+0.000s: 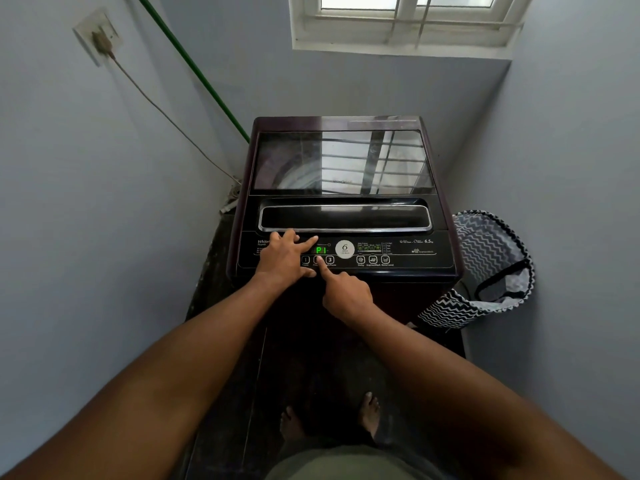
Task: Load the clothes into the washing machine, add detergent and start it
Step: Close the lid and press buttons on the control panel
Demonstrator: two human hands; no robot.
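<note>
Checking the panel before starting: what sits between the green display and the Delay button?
In the head view, a round white sticker lies between the green display and the Delay button, right of the pointing right hand.

The washer (343,209) is glossy black with a green display (321,250); the basket (485,271) has black-and-white zigzags; the pipe (194,67) is green.

Dark floor (221,393) under washing machine (343,161), zigzag basket (485,258), bare feet (370,410).

We are seeing dim daylight coming from the window (403,20), glaring on the lid (343,161); edges are bending.
</note>
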